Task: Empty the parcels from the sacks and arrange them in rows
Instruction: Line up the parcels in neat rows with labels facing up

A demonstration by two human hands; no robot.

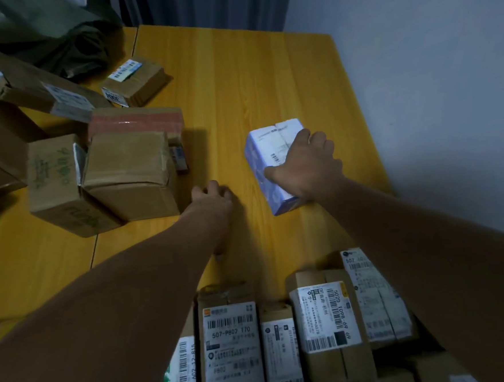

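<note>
Head view, entries by size.

1. Bench: yellow wood-grain top, a seam running through its left part. Stood against a pale grey wall on the right, with a dark curtain behind the far edge.
2. Sack: dark green, slumped at the far left corner, cut off by the frame.
3. Loose pile of cardboard parcels: brown, at mixed angles on the left side of the bench, some leaning on one another. Leftmost ones cut off, print blurred.
4. Row of labelled parcels: side by side along the near edge, long axes pointing away from the person. Partly covered by both forearms, and the lower ends ran out of frame.
5. White parcel: white-blue wrap, lying flat on the right half of the bench, apart from pile and row. Long axis ran away from the person towards the far edge, barcode label up. Near right corner was hidden.
6. Right grip: clasped over the white parcel, thumb on its left face, fingers over the right edge.
7. Left grip: on the bench just beside the pile, fingers curled under. Fingertips hidden, so whether it held anything could not be told.
</note>
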